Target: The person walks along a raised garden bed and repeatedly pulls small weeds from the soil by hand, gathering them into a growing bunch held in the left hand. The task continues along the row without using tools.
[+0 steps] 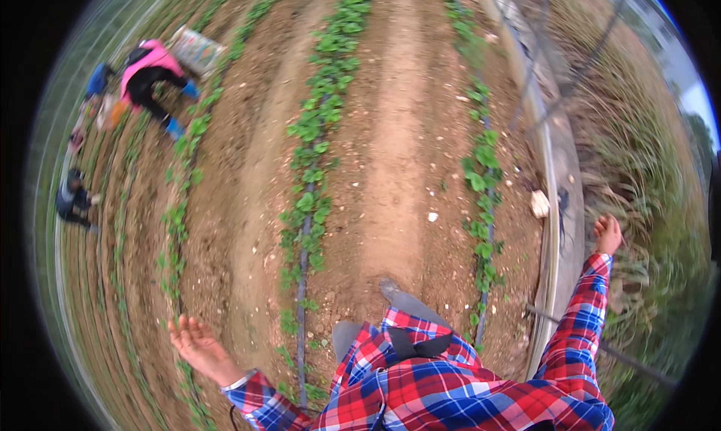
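My left hand [198, 347] is held out at the lower left, palm turned up and fingers loosely spread, with nothing in it. Beneath it runs a row of leafy green plants [176, 222]. At the right my right hand [608, 235] reaches out past the plastic sheeting [569, 205] along the edge, in front of tall dry grass [636, 166]. Its fingers curl inward, and whether anything is in them cannot be made out. Ahead of my body, plants [311, 172] grow along a black drip hose [304, 256].
A bare soil path [394, 166] runs ahead under my boot [388, 287]. Another plant row [481, 205] borders it at right, near a pale stone [539, 204]. Thin metal tubes [636, 366] cross the right edge. At left, a person in pink [151, 70] bends by a printed sack [197, 50]; another person [73, 200] crouches.
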Action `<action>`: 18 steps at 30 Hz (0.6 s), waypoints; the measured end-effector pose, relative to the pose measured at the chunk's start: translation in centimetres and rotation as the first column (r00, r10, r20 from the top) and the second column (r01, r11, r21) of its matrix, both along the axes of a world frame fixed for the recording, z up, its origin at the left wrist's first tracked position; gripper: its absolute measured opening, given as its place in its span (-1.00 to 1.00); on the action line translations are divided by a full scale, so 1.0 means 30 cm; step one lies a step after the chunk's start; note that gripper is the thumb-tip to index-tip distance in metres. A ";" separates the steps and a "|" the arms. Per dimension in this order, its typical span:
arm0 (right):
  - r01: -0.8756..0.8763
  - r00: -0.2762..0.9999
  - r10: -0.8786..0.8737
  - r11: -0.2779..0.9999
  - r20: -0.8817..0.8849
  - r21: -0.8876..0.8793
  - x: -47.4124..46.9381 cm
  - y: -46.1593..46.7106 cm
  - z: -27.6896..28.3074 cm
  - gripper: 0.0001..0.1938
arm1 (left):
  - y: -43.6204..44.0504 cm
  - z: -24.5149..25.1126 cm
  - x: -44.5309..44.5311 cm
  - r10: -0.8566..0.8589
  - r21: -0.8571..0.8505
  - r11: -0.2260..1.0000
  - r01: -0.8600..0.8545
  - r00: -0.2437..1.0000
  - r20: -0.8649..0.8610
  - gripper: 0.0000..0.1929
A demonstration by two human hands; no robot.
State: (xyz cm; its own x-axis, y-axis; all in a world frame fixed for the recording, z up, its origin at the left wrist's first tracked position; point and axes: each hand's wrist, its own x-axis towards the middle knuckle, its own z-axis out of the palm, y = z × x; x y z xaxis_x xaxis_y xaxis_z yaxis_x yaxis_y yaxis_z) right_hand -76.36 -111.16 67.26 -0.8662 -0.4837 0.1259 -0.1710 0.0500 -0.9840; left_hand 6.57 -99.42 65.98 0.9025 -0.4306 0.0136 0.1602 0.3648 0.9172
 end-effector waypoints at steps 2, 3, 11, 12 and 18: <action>-0.341 0.940 0.342 0.940 0.023 -0.013 0.209 -0.217 -0.067 -0.76 | 0.156 0.000 0.105 0.245 0.070 0.966 -0.248 0.968 0.049 -0.65; -0.473 0.879 0.475 0.880 -0.043 0.038 0.314 -0.292 -0.103 -0.75 | 0.228 -0.002 0.139 0.345 0.083 0.933 -0.350 0.936 0.067 -0.66; -0.810 0.582 0.790 0.541 0.194 0.227 0.867 -0.498 -0.267 -0.81 | 0.531 -0.255 0.129 0.498 0.031 0.867 -0.497 0.865 -0.054 -0.68; -0.773 0.625 0.753 0.557 0.209 0.304 0.882 -0.519 -0.243 -0.81 | 0.554 -0.302 0.106 0.500 0.004 0.864 -0.504 0.855 -0.140 -0.70; -0.852 0.490 0.866 0.452 0.097 0.266 1.006 -0.632 -0.137 -0.83 | 0.721 -0.364 0.114 0.651 0.042 0.753 -0.657 0.734 -0.197 -0.72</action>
